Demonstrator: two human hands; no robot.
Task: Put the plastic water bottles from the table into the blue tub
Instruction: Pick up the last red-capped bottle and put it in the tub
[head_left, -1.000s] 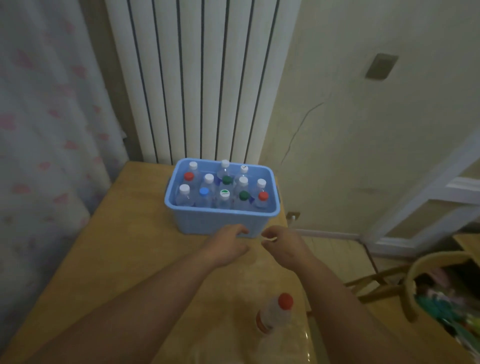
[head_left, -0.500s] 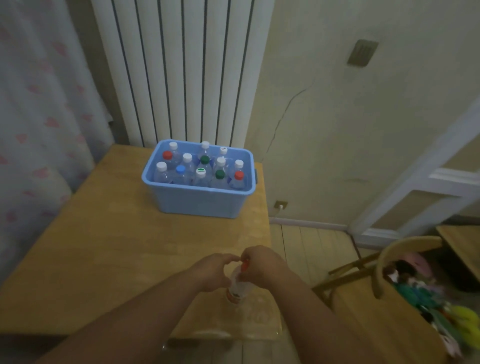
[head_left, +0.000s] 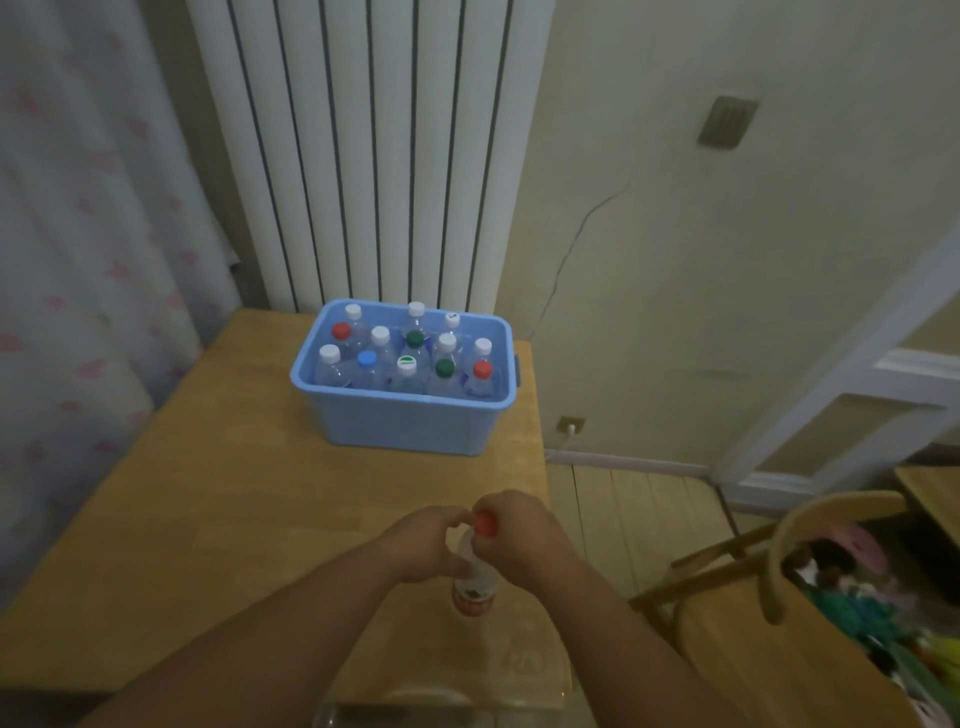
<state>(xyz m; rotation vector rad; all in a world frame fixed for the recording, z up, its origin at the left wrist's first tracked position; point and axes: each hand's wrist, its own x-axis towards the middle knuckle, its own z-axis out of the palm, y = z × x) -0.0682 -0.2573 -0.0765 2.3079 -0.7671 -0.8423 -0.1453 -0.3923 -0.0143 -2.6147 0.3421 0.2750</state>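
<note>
The red-capped water bottle (head_left: 474, 571) stood upright near the wooden table's (head_left: 182, 519) front edge, now gripped by both hands: the left hand (head_left: 423, 543) curled around its shoulder, the right hand (head_left: 519, 530) closed about the neck below the cap. A second earlier both hands had hovered at the blue tub (head_left: 405, 421), so the last bottle was probably about to go in. A white radiator (head_left: 363, 145) and a cracked wall (head_left: 675, 260) stood behind.

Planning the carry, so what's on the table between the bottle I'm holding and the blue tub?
Only bare table between bottle and blue tub, in the head view.
</note>
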